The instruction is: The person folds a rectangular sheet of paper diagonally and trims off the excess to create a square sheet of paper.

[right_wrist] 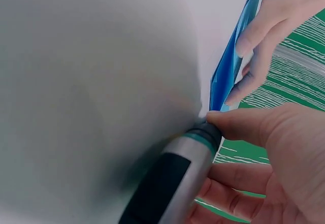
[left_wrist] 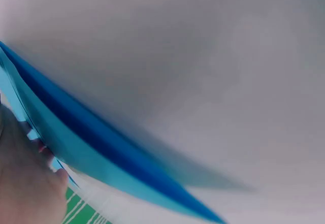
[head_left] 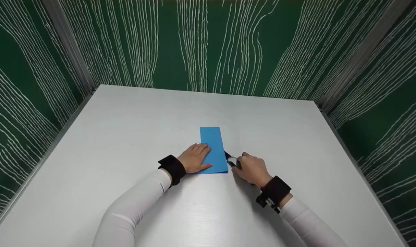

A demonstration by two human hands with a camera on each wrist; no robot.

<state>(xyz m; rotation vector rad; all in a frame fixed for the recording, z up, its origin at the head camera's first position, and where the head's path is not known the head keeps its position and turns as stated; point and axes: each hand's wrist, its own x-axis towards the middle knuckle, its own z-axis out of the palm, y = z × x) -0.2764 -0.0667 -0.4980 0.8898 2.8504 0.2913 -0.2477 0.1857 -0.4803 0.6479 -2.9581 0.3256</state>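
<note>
A folded sheet of blue paper [head_left: 215, 151] lies on the white table, its layers parted along the near edge in the left wrist view. My left hand [head_left: 196, 157] rests on its left part with fingers spread. My right hand [head_left: 254, 168] grips a black-and-silver tool [head_left: 231, 160] beside the paper's right edge. In the right wrist view, the tool's thick handle [right_wrist: 177, 178] has a teal ring and a black collar, with the thumb [right_wrist: 238, 125] against the collar. The tool's dark front end meets the paper's edge; its exact kind cannot be told.
The white table [head_left: 153, 116] extends around both hands. Green panels with white wavy lines [head_left: 167, 44] stand behind it and on both sides, with grey metal posts [head_left: 69, 44] at the corners. Black bands [head_left: 173, 168] circle both wrists.
</note>
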